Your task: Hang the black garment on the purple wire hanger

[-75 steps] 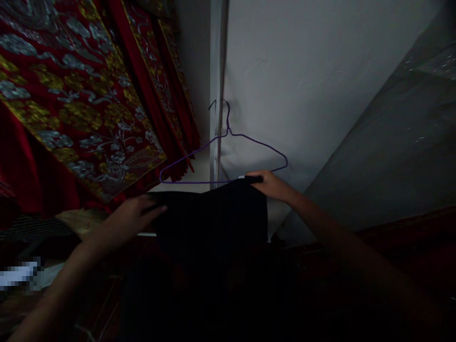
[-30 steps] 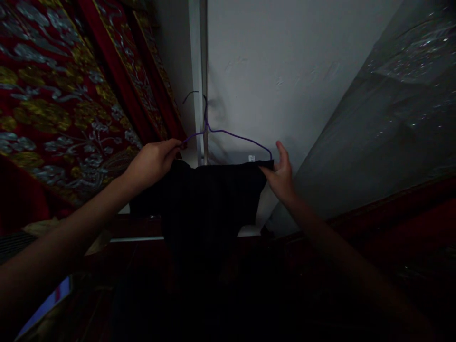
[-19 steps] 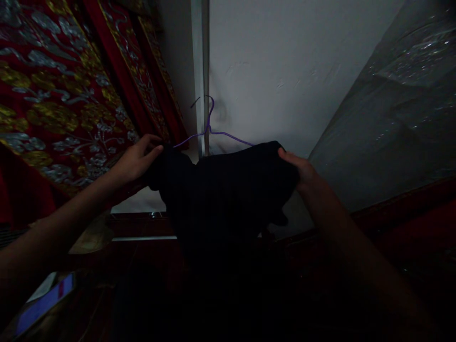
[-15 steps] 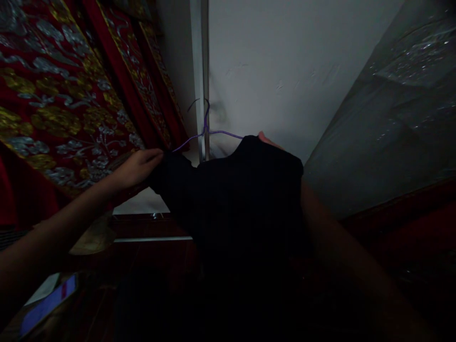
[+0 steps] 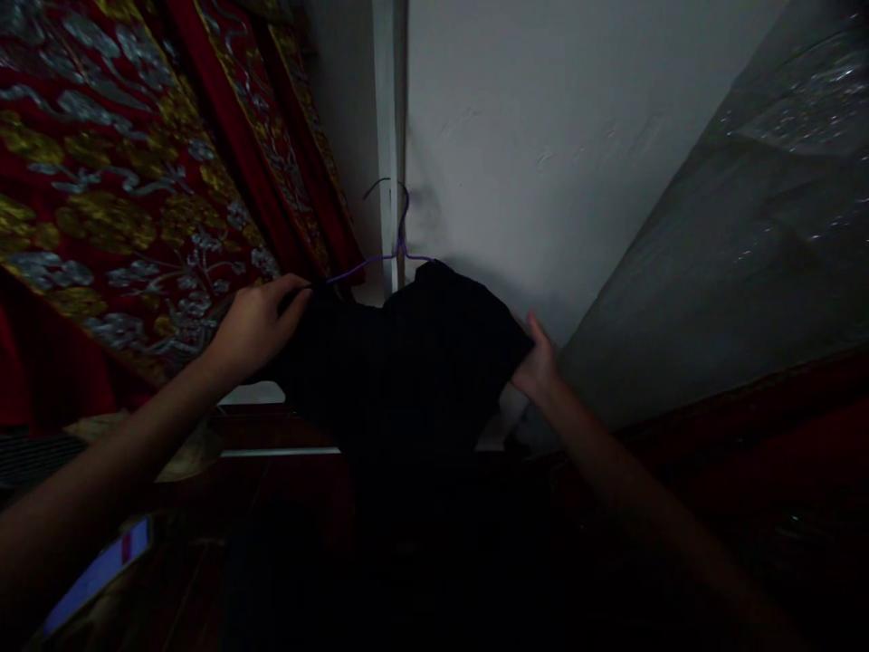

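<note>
A dark shirt [image 5: 400,362] hangs spread over a purple hanger [image 5: 370,263], whose hook points up in front of a pale upright post. My left hand [image 5: 256,324] pinches the shirt's left shoulder close to the hanger's end. At the shirt's right sleeve, my right hand [image 5: 535,362] grips the edge, its thumb showing above and the fingers partly behind the cloth. The lower part of the shirt fades into deep shadow.
Red cloth [image 5: 136,181] embroidered in gold and silver hangs on the left. Behind the hanger is a white wall [image 5: 543,109]; clear plastic sheeting [image 5: 767,226] covers something on the right. A lit phone [image 5: 101,572] lies low on the left.
My right hand has come out from inside the shirt's right shoulder to the sleeve edge. The right shoulder now sits further along the hanger, toward its hook. My left hand keeps its hold.
</note>
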A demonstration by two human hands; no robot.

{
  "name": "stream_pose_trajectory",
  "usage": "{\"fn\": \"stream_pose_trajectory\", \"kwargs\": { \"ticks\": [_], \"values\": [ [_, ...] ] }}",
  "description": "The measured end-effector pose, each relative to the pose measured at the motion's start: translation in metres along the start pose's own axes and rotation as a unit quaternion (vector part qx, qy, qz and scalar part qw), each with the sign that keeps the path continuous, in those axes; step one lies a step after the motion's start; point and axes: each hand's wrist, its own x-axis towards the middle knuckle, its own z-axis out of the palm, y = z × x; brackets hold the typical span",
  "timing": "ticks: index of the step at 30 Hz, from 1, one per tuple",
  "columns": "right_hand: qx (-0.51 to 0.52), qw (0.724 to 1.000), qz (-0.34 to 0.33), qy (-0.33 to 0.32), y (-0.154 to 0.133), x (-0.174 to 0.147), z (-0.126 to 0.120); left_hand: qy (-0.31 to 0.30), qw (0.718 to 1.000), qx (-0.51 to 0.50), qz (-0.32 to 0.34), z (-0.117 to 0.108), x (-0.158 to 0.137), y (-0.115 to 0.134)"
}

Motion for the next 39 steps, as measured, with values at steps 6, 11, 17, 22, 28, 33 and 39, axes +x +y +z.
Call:
{"fn": "stream_pose_trajectory", "kwargs": {
  "ticks": [6, 11, 17, 22, 28, 33, 39],
  "values": [
    [0.019, 0.993, 0.028, -0.112, -0.038, 0.001, -0.012, 0.048, 0.998, -0.041, -0.004, 0.010, 0.007, 0.003],
    [0.045, 0.998, -0.023, -0.020, -0.060, 0.010, -0.008, 0.189, 0.976, -0.091, 0.056, 0.005, 0.003, 0.018],
    [0.016, 0.995, -0.071, 0.065, -0.076, -0.045, 0.001, 0.105, 0.966, -0.237, 0.018, -0.017, -0.013, 0.054],
    [-0.044, 0.993, -0.097, -0.049, -0.075, -0.134, 0.048, -0.064, 0.872, -0.476, -0.091, -0.011, -0.035, 0.097],
    [0.046, 0.993, -0.029, 0.106, -0.076, -0.119, 0.073, -0.133, 0.815, -0.539, -0.164, 0.005, -0.055, 0.115],
    [0.082, 0.966, 0.025, 0.244, -0.079, -0.091, 0.053, -0.072, 0.823, -0.551, -0.113, -0.007, -0.053, 0.102],
    [0.034, 0.976, 0.003, 0.216, -0.065, -0.074, 0.032, -0.030, 0.854, -0.517, -0.053, -0.022, -0.048, 0.099]
  ]
}}
